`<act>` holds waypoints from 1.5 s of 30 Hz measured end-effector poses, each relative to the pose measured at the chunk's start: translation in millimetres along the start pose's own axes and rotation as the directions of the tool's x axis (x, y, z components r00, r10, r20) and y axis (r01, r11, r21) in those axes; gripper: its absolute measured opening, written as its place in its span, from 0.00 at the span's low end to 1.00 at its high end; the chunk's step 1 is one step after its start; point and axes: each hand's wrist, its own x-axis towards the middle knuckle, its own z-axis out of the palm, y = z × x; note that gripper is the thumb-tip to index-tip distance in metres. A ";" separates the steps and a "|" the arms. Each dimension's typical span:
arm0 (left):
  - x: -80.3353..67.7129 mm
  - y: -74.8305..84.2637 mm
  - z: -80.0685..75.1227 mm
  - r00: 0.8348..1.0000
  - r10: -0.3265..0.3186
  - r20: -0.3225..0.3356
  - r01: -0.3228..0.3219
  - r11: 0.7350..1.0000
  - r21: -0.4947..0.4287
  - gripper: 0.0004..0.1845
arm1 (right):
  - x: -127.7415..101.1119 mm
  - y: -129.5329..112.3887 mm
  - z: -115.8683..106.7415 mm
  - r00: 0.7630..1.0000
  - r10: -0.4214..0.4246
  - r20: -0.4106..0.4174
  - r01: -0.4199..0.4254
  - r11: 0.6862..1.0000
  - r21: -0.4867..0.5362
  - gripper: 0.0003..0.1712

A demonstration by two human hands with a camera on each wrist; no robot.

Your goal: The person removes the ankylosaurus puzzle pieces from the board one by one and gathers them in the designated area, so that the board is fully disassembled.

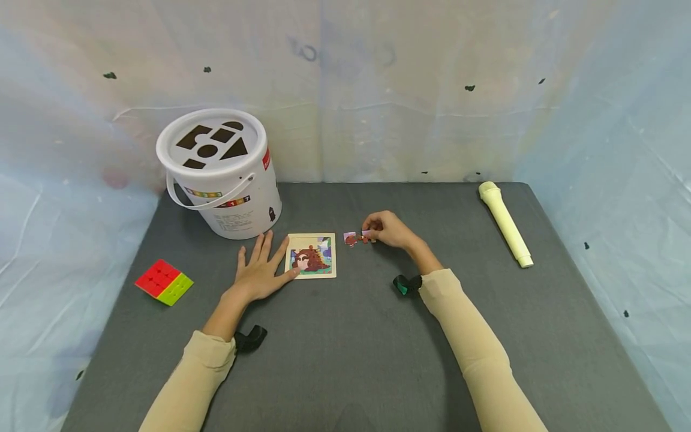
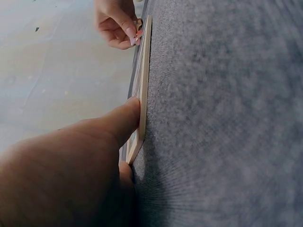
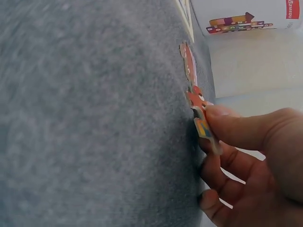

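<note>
The left hand (image 1: pixel 260 277), fingers wide, touches the puzzle board (image 1: pixel 308 237); the right hand (image 1: pixel 391 230) pinches a puzzle piece (image 3: pixel 203 128), toward the counter's (image 1: pixel 345 360) back edge.

Your left arm (image 1: pixel 186 381) comes in from the near edge of the bench (image 1: pixel 335 354) and slants towards the far edge, leaning right. Your left grip (image 1: pixel 259 277) lies palm down, fingers fanned towards the far edge, thumb spread towards the right edge. Your right arm (image 1: pixel 477 354) also reaches in from the near edge, angled towards the far left corner. Your right grip (image 1: pixel 392 231) pinches with thumb and forefinger, the other fingers bent. Sleeves (image 1: pixel 439 287) cover both forearms.
</note>
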 end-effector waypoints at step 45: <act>5.4 -7.2 8.5 0.999 0.023 -0.041 -0.022 0.999 0.025 0.48 | 27.7 -41.8 51.8 0.962 -0.208 -0.175 0.232 0.964 0.133 0.07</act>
